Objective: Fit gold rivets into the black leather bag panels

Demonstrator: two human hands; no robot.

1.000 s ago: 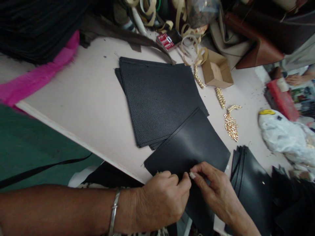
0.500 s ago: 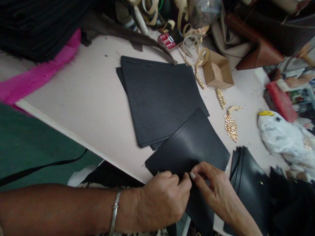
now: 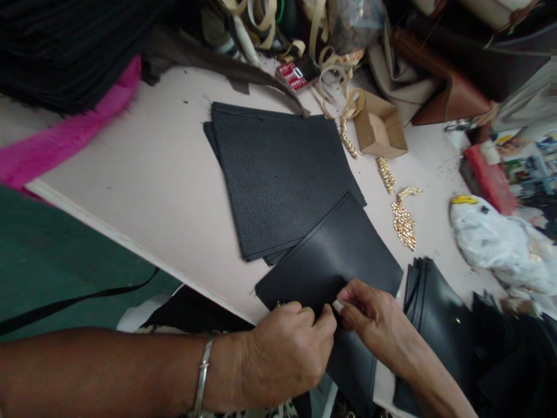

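A smooth black leather panel (image 3: 339, 244) with a stitched edge lies partly over a stack of grained black leather panels (image 3: 278, 174), its lower part hanging past the table edge. My left hand (image 3: 289, 351), a silver bangle at its wrist, is closed on the middle of the smooth panel, knuckles up. Close against it, my right hand (image 3: 369, 316) pinches thumb and forefinger together just above the panel. Something whitish shows at a right fingertip; what the pinch holds is too small to make out.
Gold metal pieces (image 3: 404, 226) lie in a heap behind an open cardboard box (image 3: 380, 130). More black panels (image 3: 439, 331) stand to the right, near a white plastic bag (image 3: 491, 238). Pink cloth (image 3: 73, 133) hangs over the left edge. Another person's hand (image 3: 513, 145) shows far right.
The right hand's fingers have drawn a little closer together in their pinch. The left hand stays on the panel. The whole view has shifted slightly.
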